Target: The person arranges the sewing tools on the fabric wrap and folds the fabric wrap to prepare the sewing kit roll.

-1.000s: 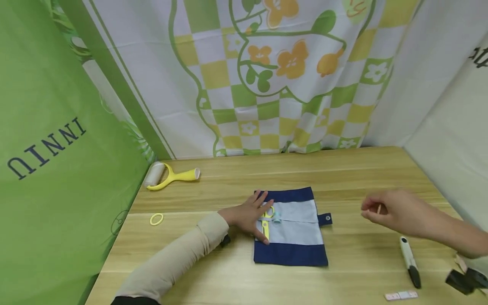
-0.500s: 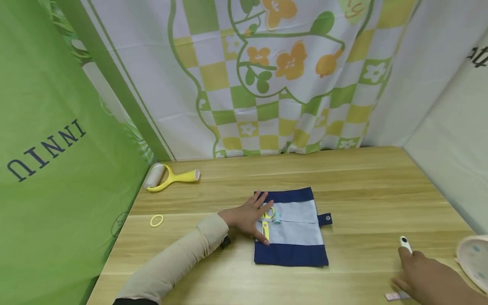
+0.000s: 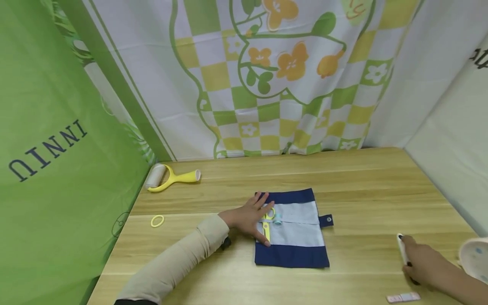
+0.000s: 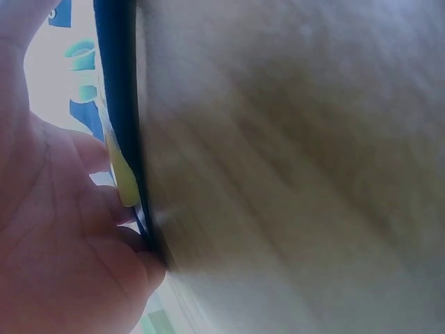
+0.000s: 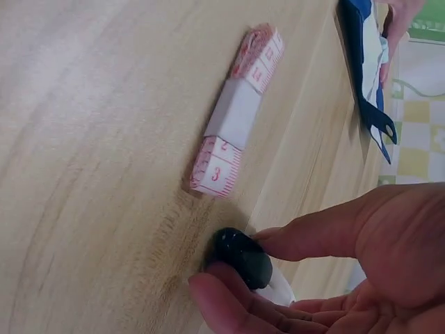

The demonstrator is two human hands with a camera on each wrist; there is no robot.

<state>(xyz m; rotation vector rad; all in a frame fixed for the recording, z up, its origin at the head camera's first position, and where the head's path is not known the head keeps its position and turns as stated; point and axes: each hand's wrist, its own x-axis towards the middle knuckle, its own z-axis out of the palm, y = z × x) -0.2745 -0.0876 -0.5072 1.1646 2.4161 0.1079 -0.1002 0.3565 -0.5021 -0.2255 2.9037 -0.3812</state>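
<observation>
Head view, from the left: a roller (image 3: 172,177) with a yellow handle lies beyond the left hand and off to its left. Nearer, roughly level with that hand and well apart from it, lies a yellow ring (image 3: 157,226). The left hand (image 3: 248,217) lies across the left edge of the pouch (image 3: 301,233), its fingers spread wide and its thumb over the scissors (image 3: 266,231). Those are yellow and lie flat on the pale lining, partly under the hand. Just right of its fingertips is a small teal spool (image 3: 278,219). The pouch lies open between the hands, touched by the left and well apart from the right; its blue strap (image 3: 325,220), with a metal snap, points toward the right hand's side.

Farther right, the right hand (image 3: 425,260) grips a white tool (image 3: 402,250); the right wrist view shows thumb and fingers closed about its black end. On the near side of that hand, apart from it, lies a tape measure (image 3: 403,297) in a pale band. Just right of the right hand stands a dish (image 3: 478,258) with blue spots, cut off by the frame.
</observation>
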